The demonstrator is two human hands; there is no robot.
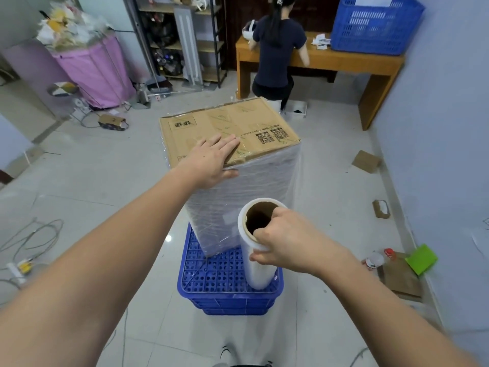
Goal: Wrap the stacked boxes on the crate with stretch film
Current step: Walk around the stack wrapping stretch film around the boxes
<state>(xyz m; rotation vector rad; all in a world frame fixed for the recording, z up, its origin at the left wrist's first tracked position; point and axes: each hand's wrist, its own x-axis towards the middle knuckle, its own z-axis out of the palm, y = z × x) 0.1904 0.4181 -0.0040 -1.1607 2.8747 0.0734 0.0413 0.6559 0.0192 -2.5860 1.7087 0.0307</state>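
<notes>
A stack of cardboard boxes [230,128] stands on an upturned blue plastic crate [211,276] in the middle of the floor. Clear stretch film covers the stack's sides [246,186]; the top is bare cardboard. My left hand [211,160] lies flat on the near left corner of the top box, fingers straight, thumb down over the edge. My right hand [280,242] grips the top end of the stretch film roll [258,260], fingers hooked into its cardboard core. The roll stands upright on the crate, right beside the stack's near corner.
A person stands at a wooden table [344,62] behind the stack; a second blue crate [375,25] sits on it. A pink cart [92,67] and shelves stand at back left. Cables [34,239] lie on the floor left; cardboard scraps, bottles [375,259] and a green item lie right.
</notes>
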